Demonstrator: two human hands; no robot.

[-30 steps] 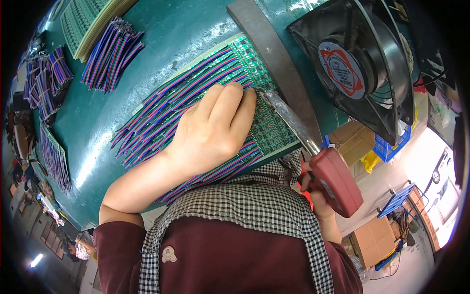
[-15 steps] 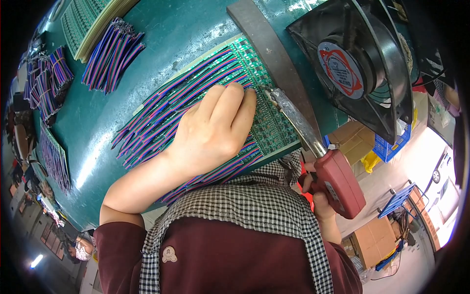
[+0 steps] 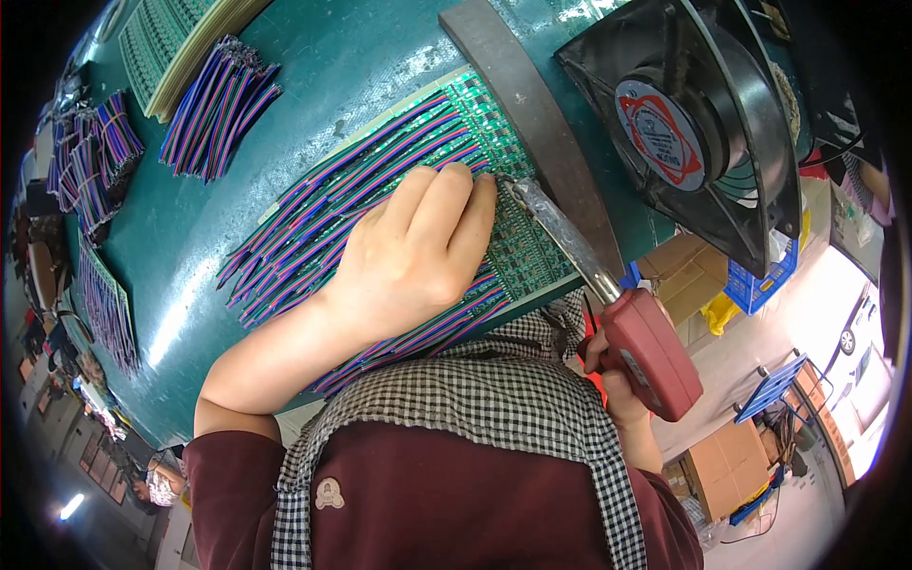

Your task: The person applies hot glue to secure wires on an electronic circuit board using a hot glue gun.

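My left hand [image 3: 407, 249] lies over a green circuit board panel [image 3: 534, 255], its fingers bent and pressed together at the wire ends. They seem to pinch a ribbon wire, though the fingertips are largely hidden. Rows of multicoloured ribbon wires [image 3: 356, 169] run leftward from the panel across the table. In my right hand [image 3: 619, 391] is the red handle of a soldering gun [image 3: 654, 353]. Its metal barrel slants up and left, and the tip is at the board beside my left fingertips. Whether the tip touches the board, I cannot tell.
A dark curved bar [image 3: 532, 104] borders the panel on the right. Past it stands a black fan [image 3: 670, 123]. Bundled wires [image 3: 217, 112] and stacked boards [image 3: 176, 52] lie at the far left of the green table [image 3: 190, 252]. Cardboard boxes [image 3: 727, 465] stand lower right.
The soldering gun has shifted slightly up and left with my right hand, bringing its tip closer to my left fingertips. My left hand has hardly moved.
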